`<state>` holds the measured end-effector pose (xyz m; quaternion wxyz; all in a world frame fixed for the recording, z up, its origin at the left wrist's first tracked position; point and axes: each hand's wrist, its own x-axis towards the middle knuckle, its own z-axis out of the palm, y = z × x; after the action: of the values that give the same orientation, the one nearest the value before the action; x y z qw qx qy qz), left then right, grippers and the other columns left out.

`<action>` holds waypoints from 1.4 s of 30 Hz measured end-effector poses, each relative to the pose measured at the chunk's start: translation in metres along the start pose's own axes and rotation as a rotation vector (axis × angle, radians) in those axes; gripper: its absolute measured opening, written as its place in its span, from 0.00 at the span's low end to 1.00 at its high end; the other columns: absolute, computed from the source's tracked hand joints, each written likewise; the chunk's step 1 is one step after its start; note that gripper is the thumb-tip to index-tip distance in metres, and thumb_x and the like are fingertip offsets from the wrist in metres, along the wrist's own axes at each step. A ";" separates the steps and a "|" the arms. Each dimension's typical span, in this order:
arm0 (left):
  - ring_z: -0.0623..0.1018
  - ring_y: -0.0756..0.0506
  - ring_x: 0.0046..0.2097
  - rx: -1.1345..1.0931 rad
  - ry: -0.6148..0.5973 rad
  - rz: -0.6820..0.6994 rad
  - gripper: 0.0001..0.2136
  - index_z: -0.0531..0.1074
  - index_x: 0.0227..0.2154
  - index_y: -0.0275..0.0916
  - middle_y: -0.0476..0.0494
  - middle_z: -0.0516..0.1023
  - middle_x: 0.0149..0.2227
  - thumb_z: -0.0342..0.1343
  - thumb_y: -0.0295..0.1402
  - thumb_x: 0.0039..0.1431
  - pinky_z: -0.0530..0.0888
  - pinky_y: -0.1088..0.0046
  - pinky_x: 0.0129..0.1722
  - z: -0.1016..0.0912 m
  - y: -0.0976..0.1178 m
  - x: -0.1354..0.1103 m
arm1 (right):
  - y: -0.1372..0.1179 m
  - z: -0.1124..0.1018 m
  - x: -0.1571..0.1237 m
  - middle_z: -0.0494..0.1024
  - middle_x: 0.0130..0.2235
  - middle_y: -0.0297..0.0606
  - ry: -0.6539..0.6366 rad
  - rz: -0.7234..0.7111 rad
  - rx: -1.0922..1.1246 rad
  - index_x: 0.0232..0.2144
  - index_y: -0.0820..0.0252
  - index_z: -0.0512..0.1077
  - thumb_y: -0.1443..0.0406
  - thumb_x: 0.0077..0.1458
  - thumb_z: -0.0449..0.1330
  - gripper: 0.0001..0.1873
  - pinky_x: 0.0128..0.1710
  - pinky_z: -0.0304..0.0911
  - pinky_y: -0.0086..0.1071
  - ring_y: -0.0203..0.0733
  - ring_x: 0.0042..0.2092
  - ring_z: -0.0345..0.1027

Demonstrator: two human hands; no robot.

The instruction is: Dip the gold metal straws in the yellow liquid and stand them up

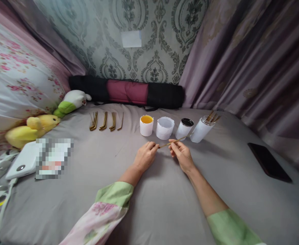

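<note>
A thin golden-brown stick [164, 145] slants up to the right between my two hands, above the grey sheet. My left hand [144, 157] is closed in a pinch at its lower left end. Further along, the thumb and fingers of my right hand [183, 156] grip it, and its far end reaches toward the tall white container [200, 131]. More brown sticks [212, 118] stand in that container. To the left lie several bundles of similar sticks, bent near one end [103, 121], beside a single bent stick [120, 121].
Behind my hands stand a white cup with orange inside [146, 128], a wider white cup [164, 131] and a dark-mouthed white container [182, 132]. A phone [269, 162] lies right. Plush toys [34, 129], a power bank [25, 161] and a black-and-maroon roll [127, 92] border the bed.
</note>
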<state>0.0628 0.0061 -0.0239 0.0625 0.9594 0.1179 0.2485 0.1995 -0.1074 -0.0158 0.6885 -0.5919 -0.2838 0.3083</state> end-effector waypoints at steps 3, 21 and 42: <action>0.67 0.46 0.41 -0.004 -0.008 0.006 0.15 0.65 0.44 0.36 0.40 0.68 0.39 0.41 0.23 0.56 0.67 0.70 0.40 0.000 0.000 0.000 | 0.003 -0.001 0.001 0.68 0.28 0.32 0.004 0.000 0.009 0.38 0.59 0.68 0.56 0.47 0.57 0.17 0.20 0.54 0.23 0.28 0.23 0.58; 0.69 0.47 0.41 -0.188 0.071 -0.095 0.13 0.68 0.41 0.39 0.42 0.69 0.38 0.41 0.26 0.58 0.67 0.72 0.41 0.004 0.003 0.000 | 0.004 -0.002 0.002 0.69 0.27 0.33 0.011 0.016 0.023 0.36 0.59 0.69 0.55 0.47 0.57 0.16 0.20 0.53 0.24 0.28 0.23 0.58; 0.69 0.51 0.30 -0.724 0.163 -0.455 0.09 0.72 0.33 0.36 0.44 0.73 0.30 0.48 0.31 0.54 0.66 0.76 0.31 0.011 0.003 0.007 | 0.003 -0.006 0.002 0.68 0.26 0.33 0.134 -0.026 -0.032 0.34 0.59 0.69 0.53 0.46 0.57 0.17 0.19 0.54 0.24 0.29 0.23 0.59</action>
<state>0.0754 0.0041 -0.0297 0.4385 0.8026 0.2362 0.3284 0.2052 -0.1094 -0.0193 0.7004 -0.6184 -0.2495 0.2546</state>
